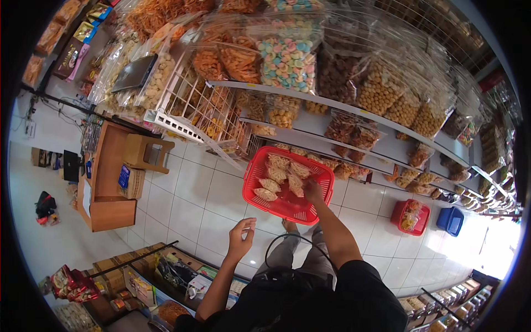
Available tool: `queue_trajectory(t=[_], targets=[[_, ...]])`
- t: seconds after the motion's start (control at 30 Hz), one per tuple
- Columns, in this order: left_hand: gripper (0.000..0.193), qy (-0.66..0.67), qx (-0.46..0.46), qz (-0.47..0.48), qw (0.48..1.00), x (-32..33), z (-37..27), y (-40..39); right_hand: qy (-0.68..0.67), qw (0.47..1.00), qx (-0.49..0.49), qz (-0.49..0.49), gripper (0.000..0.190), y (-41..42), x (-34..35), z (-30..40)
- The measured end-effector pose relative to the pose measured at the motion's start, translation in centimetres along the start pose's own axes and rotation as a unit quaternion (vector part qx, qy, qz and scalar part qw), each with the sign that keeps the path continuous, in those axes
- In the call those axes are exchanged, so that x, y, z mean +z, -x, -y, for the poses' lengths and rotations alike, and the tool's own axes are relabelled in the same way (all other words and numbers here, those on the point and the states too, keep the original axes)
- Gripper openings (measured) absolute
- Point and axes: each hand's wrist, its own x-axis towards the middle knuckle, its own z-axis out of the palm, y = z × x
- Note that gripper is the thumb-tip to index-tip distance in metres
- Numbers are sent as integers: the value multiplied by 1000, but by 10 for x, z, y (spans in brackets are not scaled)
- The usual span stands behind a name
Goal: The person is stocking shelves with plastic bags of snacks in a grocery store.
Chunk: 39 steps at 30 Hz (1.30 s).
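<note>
A red plastic shopping basket (286, 206) is in front of my legs, beside the lower shelves. Whether it rests directly on the floor is unclear. Several clear bags of pale snacks (276, 174) lie in it, mostly towards its far and left parts. My right hand (314, 191) reaches over the basket's right side, close to the snack bags. Its fingertips are dark and blurred, so any grip is hidden. My left hand (242, 237) is raised left of the basket's near edge, fingers loosely bent and nothing in it.
Shelves of bagged snacks (287, 62) run along the far side, with a white wire rack (195, 97) at their left end. A wooden desk (112, 207) and plastic stool (147, 152) stand left. Another red basket (423, 220) and a blue basket (450, 221) sit on the tiles at right.
</note>
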Motion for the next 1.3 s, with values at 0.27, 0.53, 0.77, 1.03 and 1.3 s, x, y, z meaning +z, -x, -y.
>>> queue_trajectory(t=[0.27, 0.53, 0.77, 1.03, 1.3], targets=[[70, -41, 1, 26, 999, 38, -31, -55, -289, 956, -27, 48, 24, 25, -125, 124], [78, 131, -21, 203, 970, 52, -55, -70, -401, 883, 51, 239, 25, 54, -193, 201], [48, 171, -115, 13, 978, 11, 5, -20, -422, 889, 174, -15, 12, -3, -12, 68], [44, 217, -155, -50, 963, -7, 23, 5, -664, 707, 166, -178, 22, -88, 60, -117], [42, 251, -155, -76, 952, -16, 3, 18, -92, 992, 71, -48, 33, -11, 0, 7]])
